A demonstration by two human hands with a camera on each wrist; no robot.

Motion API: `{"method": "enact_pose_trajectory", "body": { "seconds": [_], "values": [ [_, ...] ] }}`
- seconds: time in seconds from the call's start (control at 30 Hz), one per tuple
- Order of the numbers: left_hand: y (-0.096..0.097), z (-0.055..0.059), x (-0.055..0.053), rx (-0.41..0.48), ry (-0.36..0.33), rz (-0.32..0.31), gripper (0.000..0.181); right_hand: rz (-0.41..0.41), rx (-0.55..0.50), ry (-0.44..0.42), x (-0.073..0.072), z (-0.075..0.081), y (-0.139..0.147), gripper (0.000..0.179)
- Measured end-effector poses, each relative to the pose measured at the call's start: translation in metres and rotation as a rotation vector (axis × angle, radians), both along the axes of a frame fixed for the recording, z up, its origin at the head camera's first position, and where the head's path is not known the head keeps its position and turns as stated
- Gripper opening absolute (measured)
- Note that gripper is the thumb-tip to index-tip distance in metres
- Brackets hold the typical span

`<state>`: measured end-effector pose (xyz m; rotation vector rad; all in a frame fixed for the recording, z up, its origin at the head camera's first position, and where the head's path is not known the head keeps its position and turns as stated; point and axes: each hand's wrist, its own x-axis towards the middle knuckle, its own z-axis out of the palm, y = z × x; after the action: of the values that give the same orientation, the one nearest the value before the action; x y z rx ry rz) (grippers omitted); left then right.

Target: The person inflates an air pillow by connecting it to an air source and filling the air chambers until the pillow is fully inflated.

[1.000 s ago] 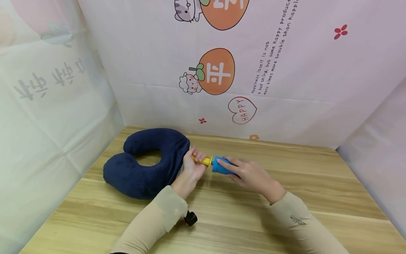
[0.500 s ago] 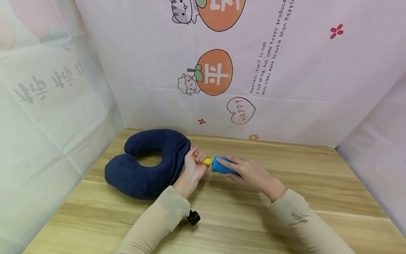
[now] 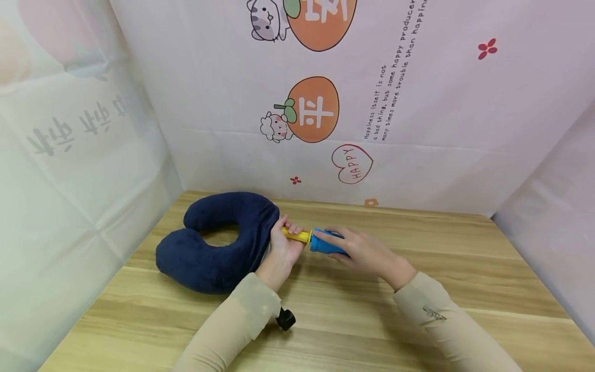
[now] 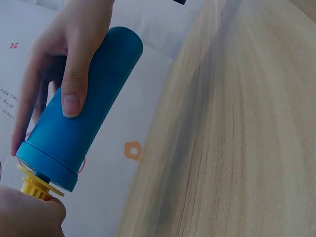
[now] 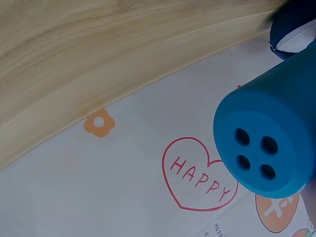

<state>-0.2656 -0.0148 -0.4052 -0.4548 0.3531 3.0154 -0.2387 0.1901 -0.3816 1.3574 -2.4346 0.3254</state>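
A blue and yellow hand pump [image 3: 323, 244] lies between my hands, its blue barrel on the right. My left hand [image 3: 284, 249] grips the yellow ridged end [image 4: 34, 188] right beside the neck pillow. My right hand [image 3: 369, 254] holds the barrel, thumb laid along one side in the left wrist view. A short dark shaft shows between barrel and yellow flange. In the right wrist view the barrel's end cap [image 5: 256, 148] has several round holes. The navy neck pillow [image 3: 202, 268] rests on the table, opening to the left; my left hand hides where the yellow end meets it.
A black clip [image 3: 285, 319] lies near my left sleeve on the wooden table [image 3: 465, 289]. White printed cloth [image 3: 432, 175] rises along the table's back edge and sides.
The head view has shifted slightly. Both hands keep the same hold on the pump, and the pillow stays beside the left hand.
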Motion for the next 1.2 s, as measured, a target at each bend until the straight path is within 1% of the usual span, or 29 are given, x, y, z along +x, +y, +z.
{"method": "enact_pose_trajectory", "body": {
  "seconds": [0.1, 0.2, 0.33, 0.5, 0.63, 0.8, 0.97, 1.07, 1.2],
  "values": [
    [0.0, 0.0, 0.0, -0.002, -0.016, 0.01, 0.029, 0.018, -0.012, -0.013, -0.003, -0.001, -0.001, 0.064],
    [0.0, 0.0, 0.0, -0.042, -0.025, 0.012, 0.025, 0.03, -0.021, -0.011, -0.006, -0.002, -0.001, 0.066],
    [0.001, 0.0, 0.001, -0.098, -0.037, 0.011, 0.026, 0.026, -0.01, -0.001, -0.007, -0.002, -0.002, 0.068],
    [0.001, 0.0, 0.002, -0.09, -0.042, 0.006, 0.028, 0.005, 0.017, 0.029, -0.006, 0.002, -0.008, 0.07],
    [0.001, 0.001, 0.003, -0.101, -0.037, -0.008, 0.029, -0.01, 0.059, 0.046, -0.007, 0.004, -0.013, 0.073],
    [0.001, 0.001, 0.005, -0.15, -0.014, -0.047, 0.028, -0.033, 0.096, 0.034, -0.006, 0.005, -0.015, 0.072],
    [-0.002, 0.003, 0.011, -0.225, -0.049, -0.056, 0.025, -0.028, 0.1, 0.026, -0.008, 0.006, -0.016, 0.072],
    [-0.004, 0.006, 0.017, -0.275, -0.057, -0.066, 0.034, -0.022, 0.099, 0.029, -0.009, 0.006, -0.016, 0.073],
    [-0.011, 0.014, 0.027, -0.383, -0.032, -0.123, 0.051, -0.026, 0.101, 0.037, -0.011, 0.005, -0.015, 0.074]
  ]
}}
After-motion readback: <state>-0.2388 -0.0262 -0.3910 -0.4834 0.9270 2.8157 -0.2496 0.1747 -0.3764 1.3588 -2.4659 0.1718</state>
